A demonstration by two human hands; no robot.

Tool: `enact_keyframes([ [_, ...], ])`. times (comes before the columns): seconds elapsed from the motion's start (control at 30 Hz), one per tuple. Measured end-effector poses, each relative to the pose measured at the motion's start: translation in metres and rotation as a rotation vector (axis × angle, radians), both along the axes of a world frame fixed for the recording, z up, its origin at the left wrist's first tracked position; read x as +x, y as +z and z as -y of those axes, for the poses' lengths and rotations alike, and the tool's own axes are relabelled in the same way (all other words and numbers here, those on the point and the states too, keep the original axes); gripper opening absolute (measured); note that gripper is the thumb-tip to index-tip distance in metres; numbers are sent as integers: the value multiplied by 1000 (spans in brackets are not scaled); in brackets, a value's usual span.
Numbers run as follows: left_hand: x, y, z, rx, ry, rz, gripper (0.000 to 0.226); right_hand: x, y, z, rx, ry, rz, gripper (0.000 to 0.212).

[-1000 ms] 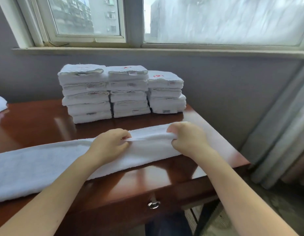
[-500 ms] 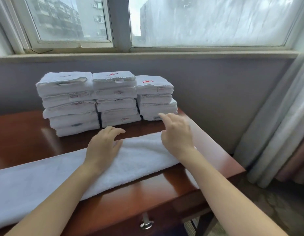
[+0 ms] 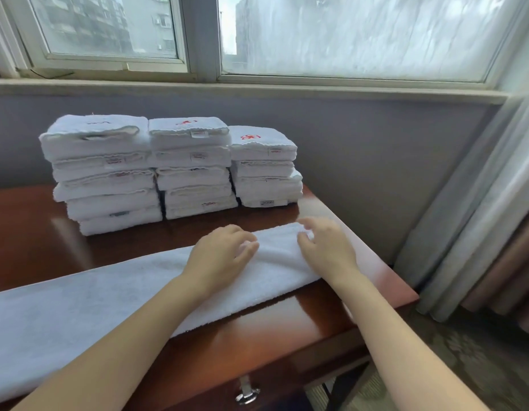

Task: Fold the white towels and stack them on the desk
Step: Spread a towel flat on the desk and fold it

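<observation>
White towel (image 3: 109, 292) lies in a long strip along the near desk (image 3: 257, 336) edge (folded stacks (image 3: 192, 164) behind), left hand (image 3: 218, 256) and right hand (image 3: 325, 247) loose-fingered on its right end, best smoothed flat before folding.

can't see left end of the long towel (image 3: 79, 307), cut by frame edge. can't read tags (image 3: 199, 157) on the folded stacks (image 3: 109, 185), too small. can't resolve right hand (image 3: 325, 247) fingertips (image 3: 305, 223), motion blur. can't see towel patch under left hand (image 3: 218, 256).
</observation>
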State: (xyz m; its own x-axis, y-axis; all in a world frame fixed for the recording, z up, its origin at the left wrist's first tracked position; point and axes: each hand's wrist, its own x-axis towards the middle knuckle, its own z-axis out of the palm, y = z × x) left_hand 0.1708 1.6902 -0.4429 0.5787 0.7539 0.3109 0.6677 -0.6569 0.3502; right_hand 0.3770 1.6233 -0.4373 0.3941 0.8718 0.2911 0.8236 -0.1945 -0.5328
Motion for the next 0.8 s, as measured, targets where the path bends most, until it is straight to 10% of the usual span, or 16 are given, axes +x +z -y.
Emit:
enact_keyframes([
  [0.37,86,16,-17,-199,99,-96,22,29,-10,53,-70,-145,24,21],
  [0.8,91,14,-21,-58,95,200,13,32,-3,41,301,-1,-394,19],
])
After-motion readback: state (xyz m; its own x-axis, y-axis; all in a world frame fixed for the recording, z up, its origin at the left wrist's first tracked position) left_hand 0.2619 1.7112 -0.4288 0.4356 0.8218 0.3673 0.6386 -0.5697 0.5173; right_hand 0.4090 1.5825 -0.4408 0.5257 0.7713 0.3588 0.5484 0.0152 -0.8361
